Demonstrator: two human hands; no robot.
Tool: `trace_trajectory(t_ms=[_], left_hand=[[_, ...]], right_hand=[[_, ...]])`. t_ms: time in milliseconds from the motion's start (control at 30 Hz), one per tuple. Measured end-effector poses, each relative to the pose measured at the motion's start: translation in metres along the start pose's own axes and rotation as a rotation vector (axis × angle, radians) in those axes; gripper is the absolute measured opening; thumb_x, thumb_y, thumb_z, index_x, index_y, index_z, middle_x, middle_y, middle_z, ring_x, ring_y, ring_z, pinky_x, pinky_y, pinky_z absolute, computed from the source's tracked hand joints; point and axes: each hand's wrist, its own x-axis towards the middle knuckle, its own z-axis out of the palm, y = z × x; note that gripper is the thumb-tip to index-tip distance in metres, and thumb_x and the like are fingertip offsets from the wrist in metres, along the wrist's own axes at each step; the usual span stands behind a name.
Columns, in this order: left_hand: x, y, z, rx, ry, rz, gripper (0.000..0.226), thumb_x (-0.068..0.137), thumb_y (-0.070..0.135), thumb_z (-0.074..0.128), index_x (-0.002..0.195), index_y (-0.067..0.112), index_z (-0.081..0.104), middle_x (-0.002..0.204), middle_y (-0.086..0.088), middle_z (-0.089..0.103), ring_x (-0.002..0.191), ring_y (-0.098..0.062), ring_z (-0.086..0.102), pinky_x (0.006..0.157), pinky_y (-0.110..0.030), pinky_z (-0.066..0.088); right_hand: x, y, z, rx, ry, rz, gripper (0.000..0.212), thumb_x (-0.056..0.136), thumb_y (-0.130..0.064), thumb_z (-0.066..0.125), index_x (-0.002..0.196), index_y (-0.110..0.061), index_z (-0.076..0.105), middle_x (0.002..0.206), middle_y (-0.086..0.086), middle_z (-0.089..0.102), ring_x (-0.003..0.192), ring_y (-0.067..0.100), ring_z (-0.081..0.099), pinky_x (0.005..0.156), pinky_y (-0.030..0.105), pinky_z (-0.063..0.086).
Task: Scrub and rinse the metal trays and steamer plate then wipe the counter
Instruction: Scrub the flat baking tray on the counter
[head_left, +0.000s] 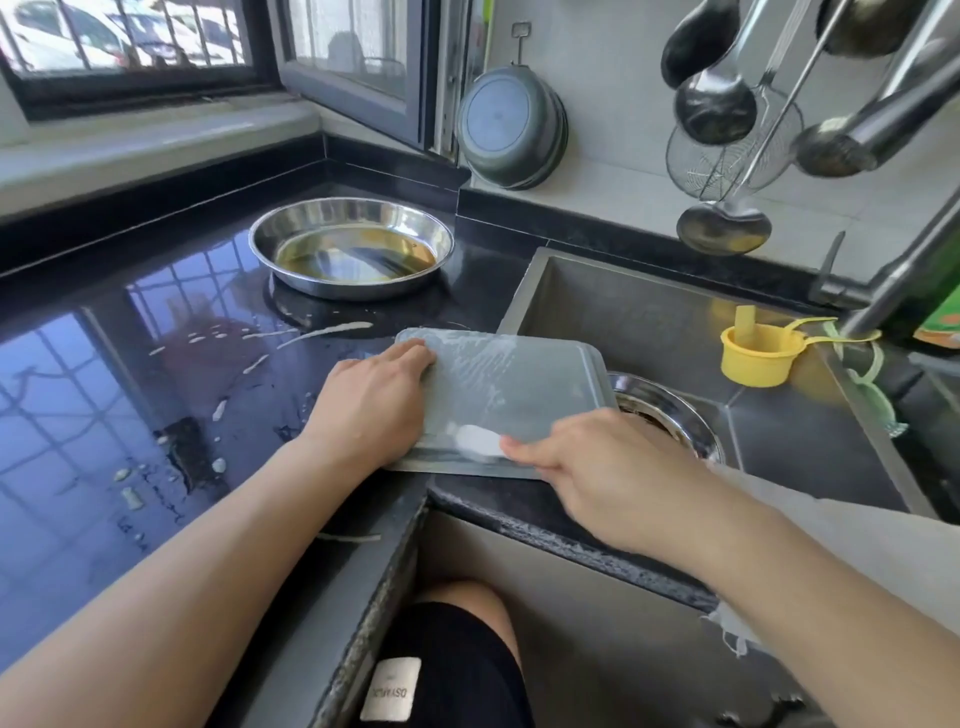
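Flat grey tray (498, 395) lies mid-frame, bridging counter (104, 364) edge and sink (649, 322) rim, long axis running from lower left to upper right. Left hand (369, 405) rests on its left edge, fingers fairly straight, steadying it. Right hand (587, 467) at the near edge pinches a white scrubber (480, 441). Round metal dish (350, 249), upper centre, holds oily liquid; left hand is nearer to it.

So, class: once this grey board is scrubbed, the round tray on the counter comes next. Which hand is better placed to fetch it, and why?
Probably the left hand. It rests on the board on the counter side, nearer the tray, and holds no tool. The right hand holds a white scrubber over by the sink.
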Motion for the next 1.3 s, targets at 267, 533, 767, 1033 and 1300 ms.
trace_trajectory(t_ms=[267, 533, 767, 1033, 1300], left_hand=[[0.002, -0.005, -0.002, 0.012, -0.045, 0.037, 0.053, 0.104, 0.015, 0.042, 0.154, 0.033, 0.043, 0.161, 0.01, 0.04, 0.126, -0.026, 0.06, 0.103, -0.039, 0.041], [0.004, -0.002, -0.004, 0.157, -0.099, 0.153, 0.068, 0.097, 0.013, 0.042, 0.159, 0.039, 0.031, 0.147, 0.011, 0.042, 0.112, -0.026, 0.064, 0.081, -0.035, 0.03], [0.003, 0.0, 0.003, 0.094, -0.099, 0.118, 0.061, 0.099, 0.015, 0.044, 0.156, 0.037, 0.04, 0.157, 0.007, 0.04, 0.121, -0.029, 0.066, 0.093, -0.046, 0.054], [0.001, 0.018, -0.002, 0.08, -0.066, 0.067, 0.053, 0.104, 0.019, 0.041, 0.153, 0.037, 0.042, 0.156, 0.01, 0.041, 0.116, -0.033, 0.064, 0.096, -0.04, 0.044], [-0.002, 0.022, -0.009, 0.14, -0.09, 0.084, 0.057, 0.102, 0.012, 0.042, 0.154, 0.034, 0.039, 0.159, 0.008, 0.036, 0.121, -0.03, 0.06, 0.097, -0.038, 0.041]], right_hand=[[-0.019, 0.009, 0.012, 0.017, 0.078, 0.064, 0.047, 0.106, -0.031, 0.043, 0.142, -0.06, 0.04, 0.08, -0.008, 0.048, 0.084, 0.023, 0.053, 0.073, 0.041, 0.049], [-0.054, 0.061, -0.001, 0.19, 0.101, 0.311, 0.044, 0.101, -0.033, 0.054, 0.122, -0.071, 0.052, 0.07, -0.003, 0.062, 0.072, 0.02, 0.058, 0.071, 0.041, 0.05], [-0.025, 0.009, 0.017, 0.031, 0.145, 0.082, 0.055, 0.103, -0.021, 0.047, 0.144, -0.056, 0.042, 0.082, -0.007, 0.047, 0.092, 0.028, 0.059, 0.073, 0.041, 0.049], [-0.086, 0.104, 0.002, -0.144, 0.265, 0.037, 0.06, 0.086, -0.002, 0.069, 0.125, -0.047, 0.067, 0.088, -0.02, 0.06, 0.06, 0.017, 0.052, 0.045, 0.028, 0.039], [-0.063, 0.125, -0.016, -0.022, 0.188, 0.111, 0.032, 0.095, -0.024, 0.065, 0.119, -0.045, 0.072, 0.089, -0.025, 0.063, 0.077, 0.007, 0.061, 0.067, 0.038, 0.052]])
